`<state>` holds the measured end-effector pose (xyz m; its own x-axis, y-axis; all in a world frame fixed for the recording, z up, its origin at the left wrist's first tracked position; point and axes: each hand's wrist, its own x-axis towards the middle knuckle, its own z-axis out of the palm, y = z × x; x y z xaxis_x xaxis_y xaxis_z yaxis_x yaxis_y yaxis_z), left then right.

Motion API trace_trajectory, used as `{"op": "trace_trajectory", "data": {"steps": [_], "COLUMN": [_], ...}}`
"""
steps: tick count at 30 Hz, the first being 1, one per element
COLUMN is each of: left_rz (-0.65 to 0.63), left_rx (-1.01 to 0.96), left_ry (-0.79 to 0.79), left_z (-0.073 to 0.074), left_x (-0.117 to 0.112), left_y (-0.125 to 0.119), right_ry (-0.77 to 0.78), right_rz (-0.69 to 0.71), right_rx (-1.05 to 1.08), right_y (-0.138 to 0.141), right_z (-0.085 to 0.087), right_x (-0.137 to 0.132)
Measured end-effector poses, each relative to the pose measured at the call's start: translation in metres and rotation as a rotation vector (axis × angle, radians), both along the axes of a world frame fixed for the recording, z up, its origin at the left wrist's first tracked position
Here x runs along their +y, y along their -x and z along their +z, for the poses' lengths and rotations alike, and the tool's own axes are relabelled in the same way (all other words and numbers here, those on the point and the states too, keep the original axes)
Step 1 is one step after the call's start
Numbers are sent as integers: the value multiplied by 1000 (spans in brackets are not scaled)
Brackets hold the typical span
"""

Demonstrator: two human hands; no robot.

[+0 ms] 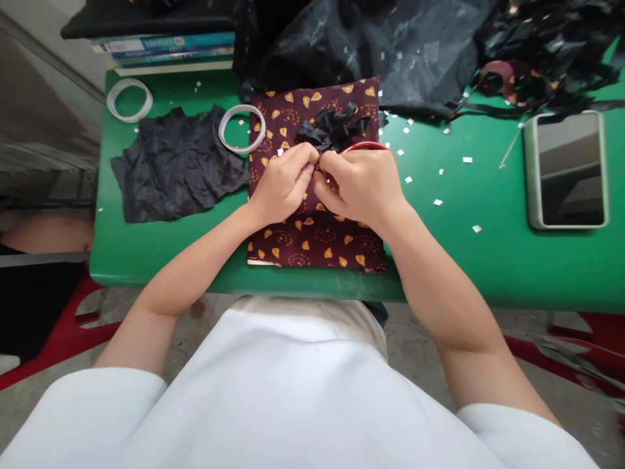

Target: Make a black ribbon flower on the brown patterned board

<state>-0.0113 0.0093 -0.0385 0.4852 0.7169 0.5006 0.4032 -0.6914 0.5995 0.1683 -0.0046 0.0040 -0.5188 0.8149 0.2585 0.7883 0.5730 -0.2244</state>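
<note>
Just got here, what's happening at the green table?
A person has their left hand and right hand close together over a maroon, leaf-patterned panel, fingers pinched; what they grip is too small to make out. A bunch of black strips sits on the panel, just beyond the hands. Left of the panel lies a crumpled black sheet; a phone is off to the right. Small white scraps dot the green table.
</note>
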Motion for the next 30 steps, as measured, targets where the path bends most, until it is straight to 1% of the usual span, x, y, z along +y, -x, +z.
{"op": "trace_trajectory", "data": {"steps": [9, 18, 25, 30], "left_rz": [8, 8, 9, 36], "left_rx": [40, 89, 82, 94], "left_ry": [7, 18, 24, 16], "left_z": [-6, -2, -9, -12], "left_x": [1, 1, 1, 1], "left_y": [1, 1, -1, -2], "right_ry": [14, 49, 31, 47], "right_rz": [4, 3, 18, 20], "right_rx": [-11, -10, -46, -89], "right_y": [0, 1, 0, 1], "right_z": [-2, -2, -5, -4], "right_x": [1, 1, 2, 2]}}
